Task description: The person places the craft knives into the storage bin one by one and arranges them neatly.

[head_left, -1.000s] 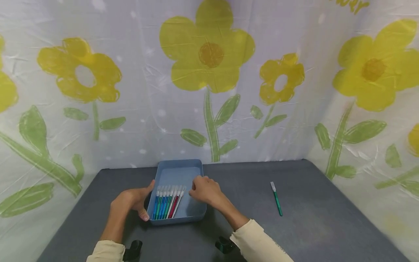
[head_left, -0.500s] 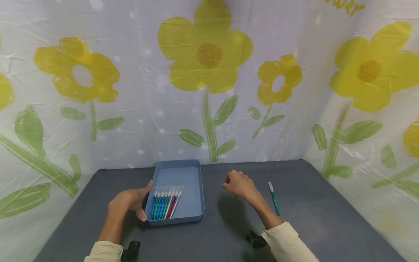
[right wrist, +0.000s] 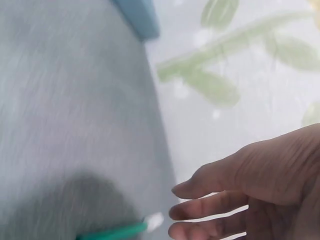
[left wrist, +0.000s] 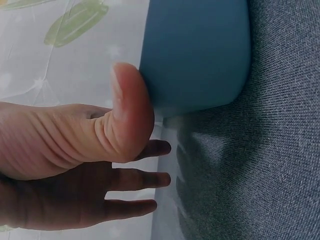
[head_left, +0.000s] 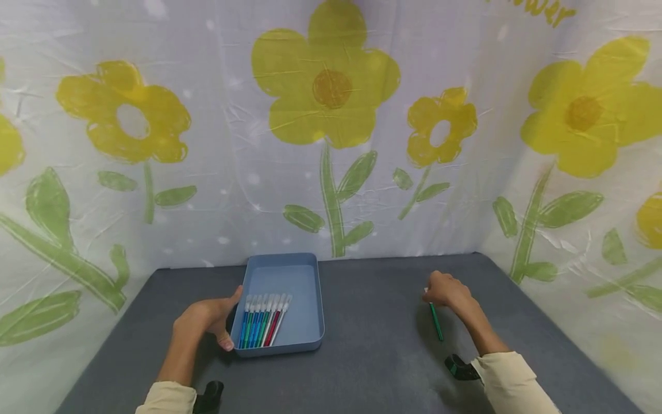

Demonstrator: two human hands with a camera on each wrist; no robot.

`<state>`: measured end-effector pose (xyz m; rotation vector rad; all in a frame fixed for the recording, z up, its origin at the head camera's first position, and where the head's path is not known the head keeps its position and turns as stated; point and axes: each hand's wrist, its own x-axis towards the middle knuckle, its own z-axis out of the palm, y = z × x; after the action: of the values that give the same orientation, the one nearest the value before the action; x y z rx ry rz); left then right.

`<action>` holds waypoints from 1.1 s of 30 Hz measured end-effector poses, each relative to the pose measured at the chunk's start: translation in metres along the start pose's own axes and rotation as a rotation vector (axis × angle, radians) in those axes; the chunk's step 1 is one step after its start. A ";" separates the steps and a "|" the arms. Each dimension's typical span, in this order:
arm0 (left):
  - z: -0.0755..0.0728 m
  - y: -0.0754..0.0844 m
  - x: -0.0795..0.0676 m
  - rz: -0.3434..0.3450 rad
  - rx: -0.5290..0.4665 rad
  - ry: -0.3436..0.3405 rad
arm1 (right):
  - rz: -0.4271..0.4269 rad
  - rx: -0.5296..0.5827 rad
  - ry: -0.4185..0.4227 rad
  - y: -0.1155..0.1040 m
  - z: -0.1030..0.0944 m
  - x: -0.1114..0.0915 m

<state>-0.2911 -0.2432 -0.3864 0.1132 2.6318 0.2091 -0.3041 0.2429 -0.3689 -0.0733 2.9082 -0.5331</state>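
My left hand (head_left: 206,319) rests at the left side of a blue rectangular tray (head_left: 304,310). In the left wrist view its thumb (left wrist: 134,112) lies against the tray's outer wall, while the other fingers stretch out straight. A row of capped pens (head_left: 262,322) in blue, green, red and silvery white lies in the tray's near left part. Over on the right, my right hand (head_left: 449,290) hovers above a green pen (head_left: 437,325) with a whitish cap and hides part of it. The right wrist view shows thumb and fingers apart, holding nothing, close to the pen's cap (right wrist: 154,221).
A dark grey cloth-covered table (head_left: 372,333) carries the tray at left and the single pen at right. A white curtain printed with yellow flowers (head_left: 331,89) encloses the back and sides. Black wrist devices (head_left: 460,368) sit near both cream sleeves.
My right hand has left the tray and travelled right, to above the green pen. The left hand stays at the tray's side, and the pens in the tray lie as before.
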 end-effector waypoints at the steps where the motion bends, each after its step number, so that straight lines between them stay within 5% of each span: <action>1: 0.000 0.000 0.000 0.001 -0.002 -0.001 | 0.028 -0.015 -0.011 0.005 0.001 0.000; 9: 0.000 -0.001 -0.001 0.000 0.010 0.007 | 0.103 -0.050 -0.025 0.028 0.009 0.004; 33: -0.001 -0.002 0.001 0.013 -0.030 -0.005 | 0.182 -0.080 -0.029 0.037 0.022 0.023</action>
<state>-0.2926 -0.2451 -0.3863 0.1204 2.6225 0.2520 -0.3231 0.2682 -0.4059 0.1697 2.8685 -0.3821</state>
